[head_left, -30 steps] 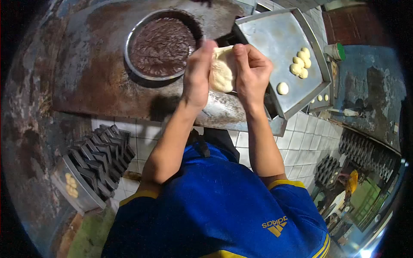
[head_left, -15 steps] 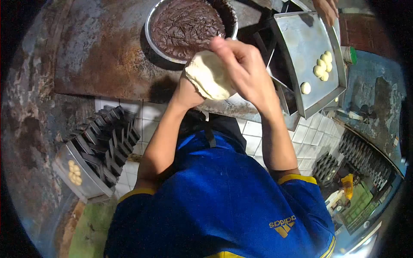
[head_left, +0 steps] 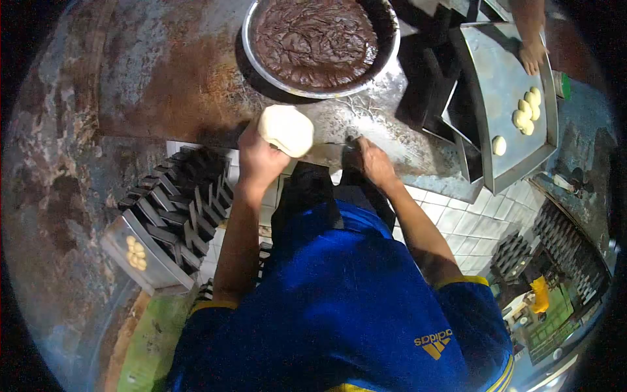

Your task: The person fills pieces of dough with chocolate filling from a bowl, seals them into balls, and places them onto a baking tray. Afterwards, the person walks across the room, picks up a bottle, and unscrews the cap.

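Note:
My left hand (head_left: 258, 160) holds a flattened round of pale dough (head_left: 287, 130) up over the table's front edge, its fingers mostly hidden beneath the dough. To the right, my right hand (head_left: 377, 164) is low at the same edge, its fingers closed around the dark end of what looks like a flat-bladed tool (head_left: 330, 154); the exact kind is unclear. Just beyond both hands stands a round metal bowl (head_left: 297, 87) filled with thick dark brown paste (head_left: 317, 42).
A metal tray (head_left: 499, 72) at the right carries several dough balls (head_left: 526, 112), and another person's hand (head_left: 533, 55) is at its far side. Stacked trays (head_left: 173, 209) stand at the lower left, one bearing dough pieces (head_left: 136, 253). The worktable (head_left: 157, 72) is stained.
My right hand has left the dough and moved down to the table edge. My left hand has shifted left with the dough. The other person's hand has reached further over the tray.

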### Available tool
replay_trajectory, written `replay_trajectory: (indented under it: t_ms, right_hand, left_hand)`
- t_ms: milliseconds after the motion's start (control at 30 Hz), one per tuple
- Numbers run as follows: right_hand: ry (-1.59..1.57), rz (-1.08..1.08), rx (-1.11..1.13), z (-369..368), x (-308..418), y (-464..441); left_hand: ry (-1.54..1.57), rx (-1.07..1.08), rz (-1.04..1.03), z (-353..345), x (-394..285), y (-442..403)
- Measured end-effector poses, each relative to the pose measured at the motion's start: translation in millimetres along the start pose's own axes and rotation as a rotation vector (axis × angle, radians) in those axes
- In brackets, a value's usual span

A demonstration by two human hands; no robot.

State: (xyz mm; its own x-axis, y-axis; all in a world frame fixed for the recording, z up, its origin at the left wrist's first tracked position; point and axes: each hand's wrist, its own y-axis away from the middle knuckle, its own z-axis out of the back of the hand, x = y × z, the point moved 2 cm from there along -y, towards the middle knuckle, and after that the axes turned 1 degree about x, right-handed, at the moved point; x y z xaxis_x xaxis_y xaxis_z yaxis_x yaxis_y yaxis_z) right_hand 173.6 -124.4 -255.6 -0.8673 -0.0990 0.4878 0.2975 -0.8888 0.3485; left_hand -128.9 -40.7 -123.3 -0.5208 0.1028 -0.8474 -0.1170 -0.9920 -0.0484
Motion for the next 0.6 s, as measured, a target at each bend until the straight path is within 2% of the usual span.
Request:
replay_trajectory:
  t_ms: [33,67,200,300,400,467,600]
  right_hand:
    - [-0.173,0.060,0.059,25.6,21.2,-7.4]
    - [-0.246,0.102,0.027,48.3,45.5,-21.8]
    - [-0.346,0.188,-0.216,126.0,118.5,-100.1]
    - [-0.164,0.225,-0.276,109.0,123.1,-159.6]
    - [-0.030,0.231,-0.309,95.4,133.0,-186.8]
    - [0.028,0.151,-0.202,87.9,138.0,-194.0]
    - [0.047,0.098,-0.171,71.2,141.5,-199.9]
  left_hand:
    - [-0.067,-0.138,-0.005,5.6,14.3,5.5]
    - [-0.070,-0.074,0.095,25.0,-5.5,-5.2]
    - [-0.167,-0.100,0.081,49.6,15.1,-3.0]
    - [-0.210,-0.117,-0.022,59.5,7.9,-8.0]
    - [-0.290,-0.179,0.101,62.6,13.7,-2.6]
    - [-0.194,-0.257,0.170,62.5,23.0,0.7]
    - [-0.104,-0.252,0.287,62.8,27.1,4.6]
